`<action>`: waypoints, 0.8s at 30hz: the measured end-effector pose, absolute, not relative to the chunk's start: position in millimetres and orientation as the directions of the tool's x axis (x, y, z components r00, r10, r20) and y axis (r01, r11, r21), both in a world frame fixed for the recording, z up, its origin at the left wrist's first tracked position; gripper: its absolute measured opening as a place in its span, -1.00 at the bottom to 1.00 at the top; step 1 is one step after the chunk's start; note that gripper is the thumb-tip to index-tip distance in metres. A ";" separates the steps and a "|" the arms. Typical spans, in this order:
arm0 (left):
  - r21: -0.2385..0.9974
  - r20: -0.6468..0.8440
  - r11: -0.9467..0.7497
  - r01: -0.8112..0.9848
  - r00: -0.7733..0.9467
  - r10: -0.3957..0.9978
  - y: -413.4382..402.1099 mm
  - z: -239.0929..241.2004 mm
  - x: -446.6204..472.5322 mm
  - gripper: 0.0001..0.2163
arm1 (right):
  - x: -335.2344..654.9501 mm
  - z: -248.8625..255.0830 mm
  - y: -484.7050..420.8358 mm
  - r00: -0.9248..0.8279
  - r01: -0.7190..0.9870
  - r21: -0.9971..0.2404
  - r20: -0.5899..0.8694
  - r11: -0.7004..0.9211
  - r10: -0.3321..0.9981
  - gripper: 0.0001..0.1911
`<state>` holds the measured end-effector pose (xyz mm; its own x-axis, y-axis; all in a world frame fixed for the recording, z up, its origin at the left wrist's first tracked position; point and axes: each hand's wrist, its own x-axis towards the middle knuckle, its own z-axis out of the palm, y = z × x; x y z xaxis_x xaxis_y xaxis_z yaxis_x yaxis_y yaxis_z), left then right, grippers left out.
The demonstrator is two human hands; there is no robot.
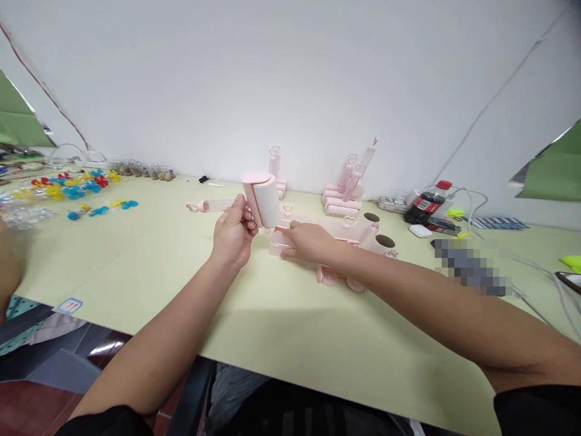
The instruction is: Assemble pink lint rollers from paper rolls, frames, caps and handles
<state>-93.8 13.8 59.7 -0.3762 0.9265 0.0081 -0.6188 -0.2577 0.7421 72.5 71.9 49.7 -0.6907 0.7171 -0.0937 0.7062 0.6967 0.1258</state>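
My left hand (pixel 233 233) is closed round the lower end of a pink lint roller with a white paper roll (pixel 263 197), held upright above the pale green table (pixel 181 284). My right hand (pixel 306 241) lies on the table just right of it, fingers curled on a clear pink plastic cover (pixel 281 242). Round pink caps (pixel 327 277) lie beside my right forearm. Two empty cardboard tubes (pixel 379 233) stand beyond my right wrist.
Stacks of pink roller handles and parts (pixel 342 194) sit at the wall behind. A cola bottle (pixel 426 206), cables and a phone lie to the right. Coloured plastic flowers (pixel 72 188) and small jars are at far left. Another person's arm (pixel 9 266) shows at the left edge.
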 end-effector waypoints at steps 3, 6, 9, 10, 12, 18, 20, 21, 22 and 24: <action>0.743 0.002 -0.257 -0.618 -0.381 0.924 14.1 59.4 -93.3 -0.62 | 75.5 50.2 73.3 -0.691 0.706 0.127 -0.094 0.697 0.717 -0.53; 0.746 0.005 -0.254 -0.616 -0.376 0.926 14.2 58.4 -93.3 -0.63 | 78.5 51.4 74.4 -0.703 0.696 0.121 -0.087 0.708 0.705 -0.51; 0.752 0.012 -0.254 -0.609 -0.372 0.928 14.0 57.2 -93.6 -0.64 | 80.9 52.2 78.0 -0.712 0.686 0.107 -0.103 0.720 0.694 -0.50; 0.754 0.014 -0.255 -0.606 -0.372 0.928 13.9 56.9 -93.7 -0.64 | 81.5 52.2 79.7 -0.713 0.685 0.106 -0.108 0.721 0.693 -0.50; 0.758 0.018 -0.255 -0.601 -0.371 0.928 13.7 56.5 -93.8 -0.65 | 82.3 52.0 82.9 -0.712 0.685 0.108 -0.110 0.720 0.694 -0.51; 0.757 0.013 -0.248 -0.604 -0.366 0.930 13.8 55.7 -93.2 -0.65 | 82.1 51.2 82.2 -0.712 0.686 0.118 -0.094 0.718 0.696 -0.53; 0.756 0.010 -0.247 -0.606 -0.366 0.931 14.0 55.0 -93.3 -0.65 | 81.4 51.7 78.8 -0.716 0.682 0.123 -0.089 0.721 0.692 -0.54; 0.755 0.011 -0.248 -0.607 -0.367 0.930 14.2 54.7 -93.4 -0.65 | 80.9 52.0 77.1 -0.721 0.676 0.126 -0.086 0.726 0.687 -0.54; 0.755 0.011 -0.248 -0.607 -0.367 0.930 14.4 54.4 -93.6 -0.65 | 80.4 52.2 75.6 -0.727 0.670 0.126 -0.084 0.731 0.681 -0.54; 0.756 0.016 -0.249 -0.606 -0.362 0.932 14.7 54.1 -93.7 -0.65 | 79.2 52.0 73.8 -0.737 0.660 0.124 -0.079 0.740 0.671 -0.54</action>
<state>-93.7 14.7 54.1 -0.3623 0.9319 0.0162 -0.6056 -0.2486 0.7559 79.2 73.8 52.0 -0.7373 0.6709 -0.0793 0.6605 0.7405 0.1242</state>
